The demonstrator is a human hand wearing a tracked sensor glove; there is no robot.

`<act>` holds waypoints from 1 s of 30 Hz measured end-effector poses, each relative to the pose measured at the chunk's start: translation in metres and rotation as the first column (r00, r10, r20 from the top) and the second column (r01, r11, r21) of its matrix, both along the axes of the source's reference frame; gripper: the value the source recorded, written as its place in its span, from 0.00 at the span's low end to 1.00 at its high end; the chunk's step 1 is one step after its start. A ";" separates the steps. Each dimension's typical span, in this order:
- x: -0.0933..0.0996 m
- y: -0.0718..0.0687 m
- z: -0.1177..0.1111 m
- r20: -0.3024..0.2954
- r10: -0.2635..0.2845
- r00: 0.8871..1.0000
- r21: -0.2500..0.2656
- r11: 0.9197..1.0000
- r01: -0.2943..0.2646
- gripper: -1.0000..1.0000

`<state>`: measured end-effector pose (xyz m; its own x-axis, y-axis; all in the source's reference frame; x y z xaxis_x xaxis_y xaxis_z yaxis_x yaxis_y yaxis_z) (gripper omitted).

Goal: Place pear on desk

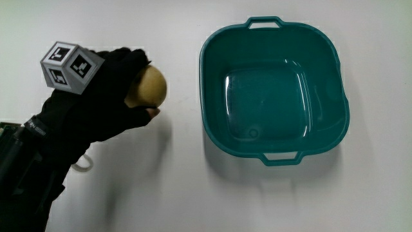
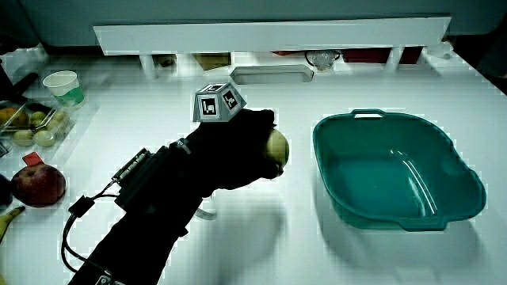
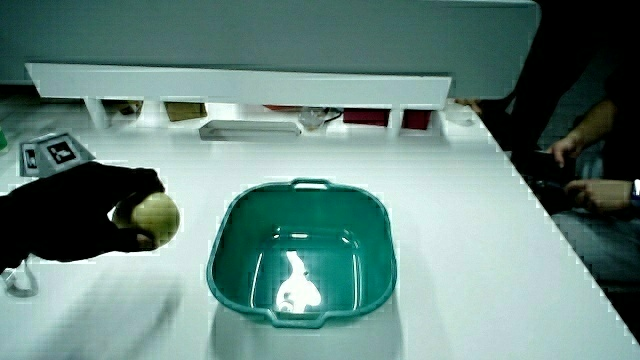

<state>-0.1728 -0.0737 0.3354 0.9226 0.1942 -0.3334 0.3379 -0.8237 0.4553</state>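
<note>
Your forearm comes in from your edge of the table, sleeved in black, with a thin cable looping beside it in a side view. At its end your hand is closed around the pear, fingers wrapped over its top and thumb under it, so only the yellow-green end of the fruit pokes out toward the tub. You carry the cube on the back of the glove.

You have the pear held above the bare table, beside the tub and apart from it; a soft shadow lies on the white surface under your hand. Both side views show the same grasp, pear and pear clear of the tub's rim.

Your tub is teal, two-handled, with nothing in it.

Near the table's edge in a side view you have an apple, a tray of small fruit and a paper cup, all well apart from your hand.
</note>
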 end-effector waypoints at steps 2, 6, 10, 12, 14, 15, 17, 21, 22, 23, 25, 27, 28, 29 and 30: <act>-0.005 0.001 0.009 0.016 -0.008 1.000 -0.015 1.000 0.008 0.50; -0.012 0.003 0.026 0.040 -0.015 0.999 -0.049 0.999 0.017 0.50; -0.018 0.005 0.040 0.047 -0.026 0.999 -0.068 0.997 0.029 0.50; -0.021 0.004 0.049 0.041 -0.033 0.999 -0.088 0.995 0.036 0.50; -0.021 0.005 0.051 0.052 -0.037 0.998 -0.103 0.994 0.042 0.50; -0.022 0.005 0.052 0.057 -0.045 0.997 -0.118 0.992 0.051 0.50; -0.022 0.006 0.055 0.069 -0.045 0.997 -0.126 0.991 0.054 0.50; -0.029 0.004 0.069 0.056 -0.029 0.998 -0.132 0.991 0.036 0.50; -0.029 0.005 0.064 0.047 -0.063 0.997 -0.144 0.987 0.069 0.50; -0.028 0.005 0.062 0.071 -0.067 0.995 -0.157 0.985 0.077 0.50; -0.028 0.002 0.064 0.077 -0.077 0.994 -0.204 0.975 0.091 0.50; -0.029 0.002 0.066 0.079 -0.062 0.995 -0.209 0.975 0.077 0.50; -0.031 0.003 0.068 0.073 -0.075 0.994 -0.212 0.973 0.089 0.50; -0.032 0.003 0.067 0.068 -0.079 0.995 -0.211 0.973 0.092 0.50; -0.033 0.004 0.066 0.067 -0.090 0.994 -0.215 0.971 0.103 0.50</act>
<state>-0.2057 -0.0693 0.4016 0.9518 0.0317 -0.3052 0.2306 -0.7299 0.6435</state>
